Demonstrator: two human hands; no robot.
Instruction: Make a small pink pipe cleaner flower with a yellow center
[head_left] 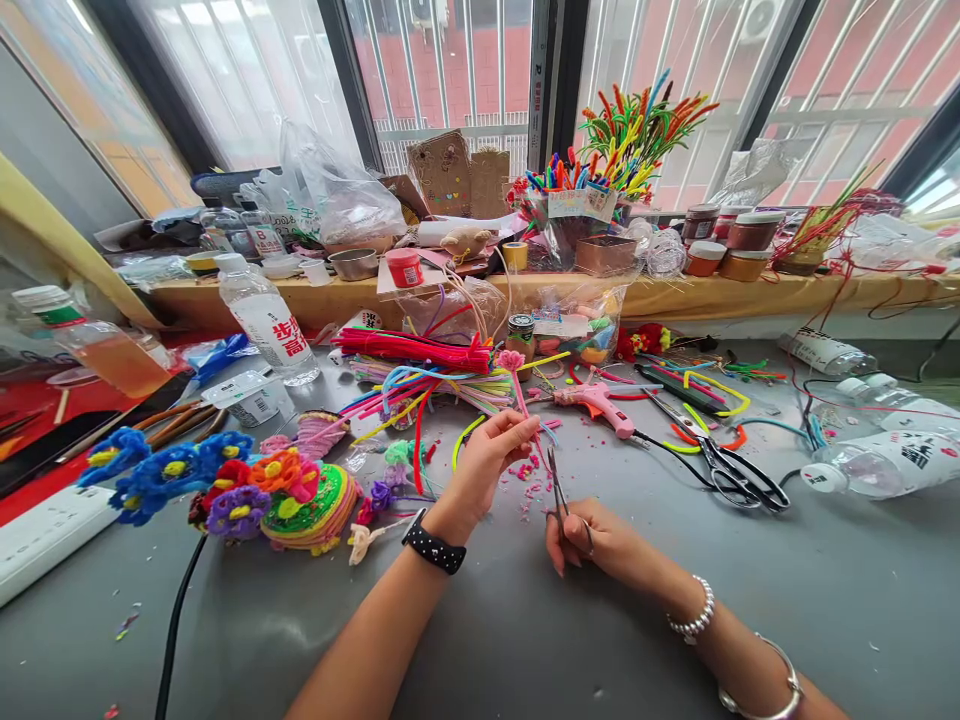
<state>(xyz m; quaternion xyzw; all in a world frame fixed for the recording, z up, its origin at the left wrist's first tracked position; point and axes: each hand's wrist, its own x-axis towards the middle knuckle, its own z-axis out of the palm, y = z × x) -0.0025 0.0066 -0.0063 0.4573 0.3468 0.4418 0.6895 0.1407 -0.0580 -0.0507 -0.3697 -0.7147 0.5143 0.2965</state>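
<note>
My left hand (pixel 491 460) pinches the stem of a pink pipe-cleaner flower (pixel 511 362), whose fluffy head rises above my fingers. In my right hand (pixel 592 540) is a small pair of scissors (pixel 556 485), fingers in its handles, blades pointing up toward the lower end of the pink stem. Whether the blades touch the stem I cannot tell. Pink clippings (pixel 529 495) are scattered on the grey table beneath. Just behind lies a pink hot glue gun (pixel 600 405).
Large scissors (pixel 724 465) lie at right, near plastic bottles (pixel 892 460). Finished pipe-cleaner flowers (pixel 240 510) rest at left. Bundled red pipe cleaners (pixel 412 348) lie behind my hands, below a cluttered window ledge (pixel 337 298). A black cable (pixel 180 620) crosses the left side.
</note>
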